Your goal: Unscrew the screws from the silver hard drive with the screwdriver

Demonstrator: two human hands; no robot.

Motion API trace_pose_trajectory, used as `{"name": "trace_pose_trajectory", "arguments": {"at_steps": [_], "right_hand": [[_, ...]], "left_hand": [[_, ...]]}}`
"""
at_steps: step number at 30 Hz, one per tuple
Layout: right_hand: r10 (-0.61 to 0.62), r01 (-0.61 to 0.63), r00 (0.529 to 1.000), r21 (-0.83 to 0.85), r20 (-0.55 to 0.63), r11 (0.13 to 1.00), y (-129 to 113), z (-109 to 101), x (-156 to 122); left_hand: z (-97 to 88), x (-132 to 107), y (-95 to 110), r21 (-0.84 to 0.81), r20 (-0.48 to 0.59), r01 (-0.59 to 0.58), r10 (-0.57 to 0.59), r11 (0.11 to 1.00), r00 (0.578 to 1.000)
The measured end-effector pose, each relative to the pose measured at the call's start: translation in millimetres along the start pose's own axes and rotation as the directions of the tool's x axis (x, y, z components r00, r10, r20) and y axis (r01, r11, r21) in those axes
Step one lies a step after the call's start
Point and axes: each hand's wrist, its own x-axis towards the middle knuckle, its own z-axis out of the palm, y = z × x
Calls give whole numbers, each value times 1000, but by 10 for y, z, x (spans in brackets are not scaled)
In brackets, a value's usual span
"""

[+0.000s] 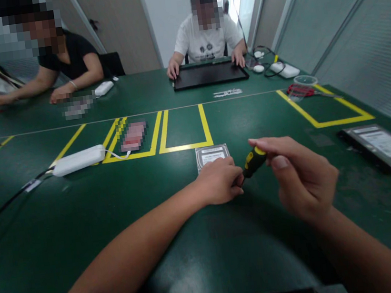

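My right hand [298, 176] pinches the yellow and black handle of a small screwdriver [253, 162], which slants down to the left. My left hand [220, 181] is closed over the near edge of a silver hard drive [211, 155] with a white label, lying flat on the green table [117, 209]. Its fingers close round the screwdriver's tip, which is hidden. The two hands almost touch just in front of a yellow taped square [184, 128].
A second drive or tray [386, 146] lies at the right. A white power adapter [78, 160] with cable sits at the left. One person across the table rests both hands on a black panel [209, 74]; another person leans on the far left. Red scissors [301, 90] lie far right.
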Motion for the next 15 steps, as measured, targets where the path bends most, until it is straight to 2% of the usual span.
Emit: {"name": "trace_pose_trajectory", "arguments": {"at_steps": [5,9,15], "right_hand": [[38,-38,999,5,-35,999,46,41,-20],[14,-14,998,1,-67,1000,56,45,-5],[44,-44,999,-5,-14,999,30,25,-24]], "left_hand": [[13,-2,0,-1,-11,8,-8,1000,1000],[2,0,15,7,-2,16,-16,1000,1000],[-17,1,12,-16,23,9,-9,1000,1000]]}}
